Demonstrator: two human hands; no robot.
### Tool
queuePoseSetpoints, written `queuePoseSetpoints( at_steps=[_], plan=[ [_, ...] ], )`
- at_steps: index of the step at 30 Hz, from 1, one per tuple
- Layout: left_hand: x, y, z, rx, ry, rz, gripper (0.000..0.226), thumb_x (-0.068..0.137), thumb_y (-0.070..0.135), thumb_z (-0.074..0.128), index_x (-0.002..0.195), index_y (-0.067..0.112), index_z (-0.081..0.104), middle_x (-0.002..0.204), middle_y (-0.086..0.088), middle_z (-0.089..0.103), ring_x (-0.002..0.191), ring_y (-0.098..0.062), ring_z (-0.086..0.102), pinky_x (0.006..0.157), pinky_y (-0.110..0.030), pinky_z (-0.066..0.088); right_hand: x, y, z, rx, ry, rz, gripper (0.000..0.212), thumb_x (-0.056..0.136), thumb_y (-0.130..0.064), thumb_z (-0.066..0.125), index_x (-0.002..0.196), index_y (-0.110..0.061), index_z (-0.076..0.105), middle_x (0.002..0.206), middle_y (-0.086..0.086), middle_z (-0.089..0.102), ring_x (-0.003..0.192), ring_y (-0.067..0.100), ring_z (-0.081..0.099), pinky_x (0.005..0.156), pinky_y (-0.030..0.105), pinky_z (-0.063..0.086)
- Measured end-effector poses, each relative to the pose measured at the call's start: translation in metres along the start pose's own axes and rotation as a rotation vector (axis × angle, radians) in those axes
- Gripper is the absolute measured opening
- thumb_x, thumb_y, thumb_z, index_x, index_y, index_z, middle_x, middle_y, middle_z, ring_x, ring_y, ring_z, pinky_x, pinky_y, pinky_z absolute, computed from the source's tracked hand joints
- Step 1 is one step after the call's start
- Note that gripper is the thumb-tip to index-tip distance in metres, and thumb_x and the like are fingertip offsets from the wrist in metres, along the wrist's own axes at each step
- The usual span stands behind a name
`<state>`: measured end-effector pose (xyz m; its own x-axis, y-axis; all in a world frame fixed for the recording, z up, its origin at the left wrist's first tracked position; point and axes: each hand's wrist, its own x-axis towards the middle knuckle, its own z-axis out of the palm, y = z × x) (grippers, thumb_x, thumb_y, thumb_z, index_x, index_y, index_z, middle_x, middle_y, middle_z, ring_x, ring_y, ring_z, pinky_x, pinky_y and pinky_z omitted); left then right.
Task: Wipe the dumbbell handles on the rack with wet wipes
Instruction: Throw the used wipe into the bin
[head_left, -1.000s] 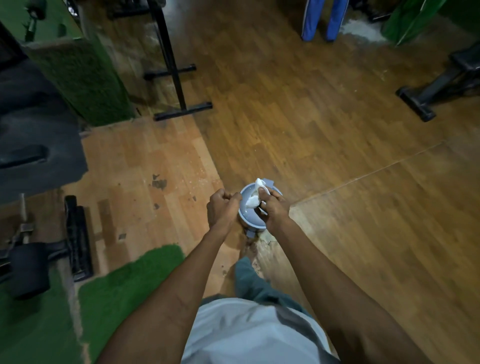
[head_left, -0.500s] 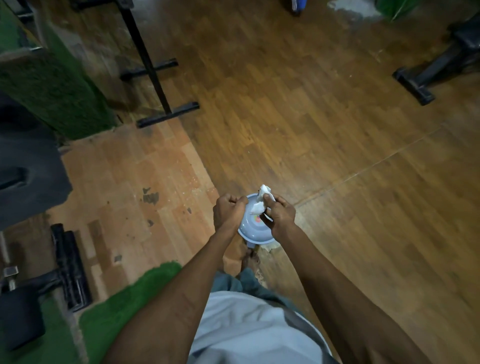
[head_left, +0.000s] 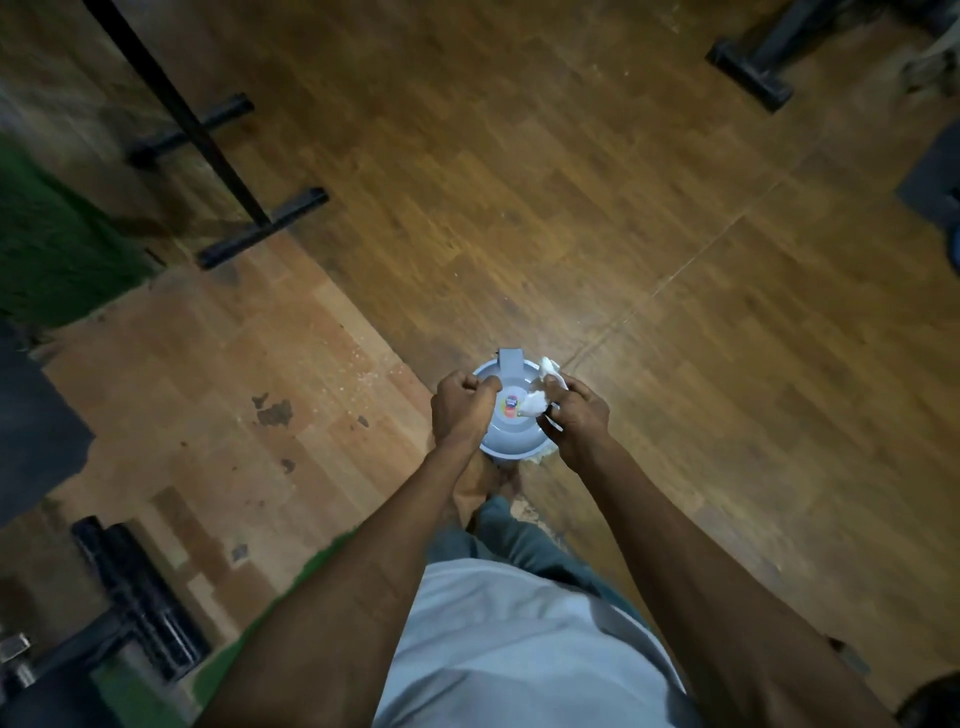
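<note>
A: Where is the wipe tub (head_left: 511, 415)?

B: Out in front of the person's grey shirt (head_left: 519, 644), held above the wooden floor (head_left: 519, 208) between both hands. It is a round pale blue tub seen from the top, with a small coloured sticker on the lid and a flap raised at the far edge.

A: And the hands?

B: The left hand (head_left: 460, 410) is curled tight on the tub's left side, its fingers closed on the rim. The right hand (head_left: 574, 415) is on the tub's right side, its fingers pinching a crumpled white wipe (head_left: 540, 395) that rises from the lid.

A: What is the floor like around the tub?

B: Beyond it and to its right lie darker brown planks with a thin seam running away on a slant. To its left the boards are paler and more orange, with dark scuffed patches. A bare foot shows just below the tub.

A: Anything else in the room?

B: Far left of the tub stands a black metal stand (head_left: 218, 156) with crossbars on the floor, and green turf (head_left: 47, 249) beside it. Left of the tub and nearer the person lies dark gym gear, too dim to identify. At the far right, beyond the tub, a black bench foot (head_left: 748, 73) rests on the planks.
</note>
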<state>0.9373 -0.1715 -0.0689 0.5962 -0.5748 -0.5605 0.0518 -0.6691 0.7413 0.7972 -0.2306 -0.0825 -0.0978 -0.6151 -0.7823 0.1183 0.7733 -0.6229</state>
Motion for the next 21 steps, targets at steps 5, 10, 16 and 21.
queuePoseSetpoints(
  at_steps=[5, 10, 16, 21],
  plan=[
    [0.010, 0.006, -0.004, 0.019, 0.014, -0.011, 0.028, 0.063, 0.043, 0.065, 0.051, 0.028, 0.045, 0.062, -0.005, 0.060, 0.058, -0.029, 0.056, 0.059, -0.054, 0.057, 0.006, -0.007, 0.009, 0.019, -0.003, 0.034, 0.033, 0.087, -0.020, 0.082, 0.119, -0.015, 0.075, 0.101, 0.011, 0.074, 0.075, 0.020, 0.067, 0.064, 0.029, 0.058],
    [0.019, -0.002, 0.000, 0.014, 0.009, -0.063, 0.034, 0.067, 0.047, 0.066, 0.057, 0.023, 0.045, 0.068, -0.013, 0.066, 0.054, -0.028, 0.053, 0.056, -0.053, 0.055, 0.017, -0.009, 0.013, 0.006, 0.015, 0.070, 0.034, 0.087, -0.018, 0.082, 0.119, -0.012, 0.075, 0.108, 0.015, 0.075, 0.081, 0.024, 0.069, 0.061, 0.027, 0.058],
    [0.023, 0.001, 0.008, 0.021, -0.025, -0.094, 0.043, 0.061, 0.056, 0.061, 0.071, 0.015, 0.057, 0.074, -0.010, 0.069, 0.060, -0.029, 0.060, 0.061, -0.053, 0.058, 0.033, -0.002, 0.012, 0.004, 0.053, 0.122, 0.022, 0.084, -0.019, 0.086, 0.096, -0.010, 0.070, 0.087, 0.011, 0.068, 0.070, 0.019, 0.063, 0.062, 0.030, 0.056],
    [0.028, 0.002, 0.016, 0.041, -0.017, -0.113, 0.040, 0.063, 0.054, 0.064, 0.067, 0.016, 0.054, 0.071, -0.011, 0.068, 0.061, -0.032, 0.064, 0.060, -0.054, 0.057, 0.040, 0.008, 0.001, -0.013, 0.093, 0.163, 0.016, 0.088, -0.017, 0.082, 0.085, -0.010, 0.068, 0.080, 0.010, 0.067, 0.063, 0.019, 0.061, 0.057, 0.030, 0.053]
  ],
)
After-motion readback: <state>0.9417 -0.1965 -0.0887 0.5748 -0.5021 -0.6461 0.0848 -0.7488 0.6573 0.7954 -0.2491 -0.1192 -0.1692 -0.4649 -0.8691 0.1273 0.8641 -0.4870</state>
